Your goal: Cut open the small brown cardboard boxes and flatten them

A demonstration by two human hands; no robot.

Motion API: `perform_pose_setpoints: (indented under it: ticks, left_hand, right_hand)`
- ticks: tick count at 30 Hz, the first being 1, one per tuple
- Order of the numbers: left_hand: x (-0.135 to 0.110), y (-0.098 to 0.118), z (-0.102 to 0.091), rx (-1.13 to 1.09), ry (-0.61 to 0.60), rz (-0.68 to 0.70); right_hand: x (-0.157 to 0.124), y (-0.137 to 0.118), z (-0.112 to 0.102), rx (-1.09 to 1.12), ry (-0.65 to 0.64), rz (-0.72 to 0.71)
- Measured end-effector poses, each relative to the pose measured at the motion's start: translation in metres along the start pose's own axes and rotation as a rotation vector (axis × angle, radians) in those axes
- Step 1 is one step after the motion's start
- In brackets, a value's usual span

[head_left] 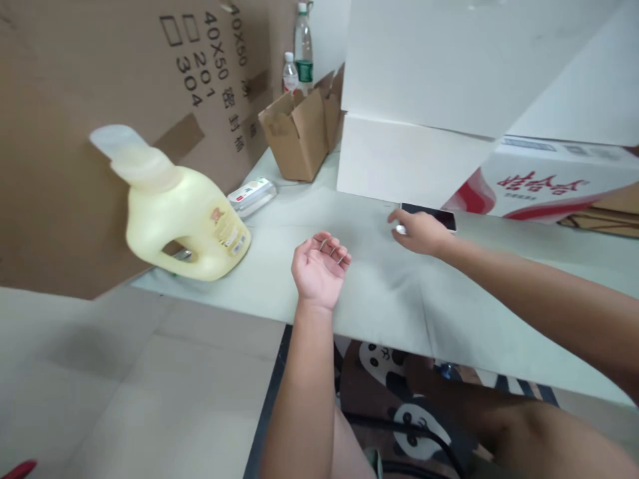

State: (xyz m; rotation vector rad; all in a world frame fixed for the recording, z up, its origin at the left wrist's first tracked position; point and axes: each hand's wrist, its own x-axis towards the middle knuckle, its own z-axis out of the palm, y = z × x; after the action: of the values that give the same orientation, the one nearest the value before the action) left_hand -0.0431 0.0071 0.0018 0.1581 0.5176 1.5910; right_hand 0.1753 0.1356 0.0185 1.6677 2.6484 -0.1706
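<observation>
My left hand (319, 271) rests palm up near the front edge of the table, fingers loosely curled and apart, with nothing in it. To its right, my right hand (422, 233) reaches over the table, palm down. A small white object (401, 229) shows between its thumb and forefinger; its kind is too small to make out. Just behind the right hand lies a dark-screened phone (439, 216), partly covered by the fingers. Left of my left hand, a large pale yellow jug (194, 193) with a handle and a clear cap leans tilted against a cardboard box.
The big printed cardboard box (124, 80) stands at the left. A small open carton (299, 136), a clear flat pack (253, 196) and plastic bottles (303, 50) are at the back. White boxes (409, 159) line the rear right. A panda-print cloth (379, 362) shows below the table edge.
</observation>
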Motion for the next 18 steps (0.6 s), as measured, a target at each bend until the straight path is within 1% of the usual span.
perform_pose_setpoints:
  ticks: [3,5,7,9,11,14,16,18]
  left_hand:
    - [0.000,0.009,-0.004,-0.040,0.008,0.013]
    - [0.000,0.013,-0.004,-0.057,0.022,0.013]
    - [-0.001,0.015,-0.003,-0.071,0.044,0.021]
    - [-0.003,0.018,-0.002,-0.091,0.061,0.033]
    - [-0.004,0.020,-0.001,-0.117,0.075,0.035]
    - [-0.005,0.023,0.000,-0.137,0.092,0.024]
    - [-0.005,0.025,-0.001,-0.141,0.095,0.021]
    - [-0.005,0.027,-0.002,-0.142,0.087,0.022]
  right_hand:
    - [0.056,-0.065,-0.007,0.105,0.048,-0.100]
    - [0.092,-0.103,-0.015,0.157,0.099,-0.155]
    - [0.124,-0.136,-0.027,0.180,0.163,-0.186]
    - [0.152,-0.162,-0.041,0.183,0.212,-0.187]
    - [0.174,-0.181,-0.055,0.180,0.223,-0.158]
    - [0.195,-0.197,-0.071,0.187,0.191,-0.070]
    - [0.199,-0.199,-0.076,0.198,0.172,-0.013]
    - [0.195,-0.196,-0.078,0.203,0.191,0.009]
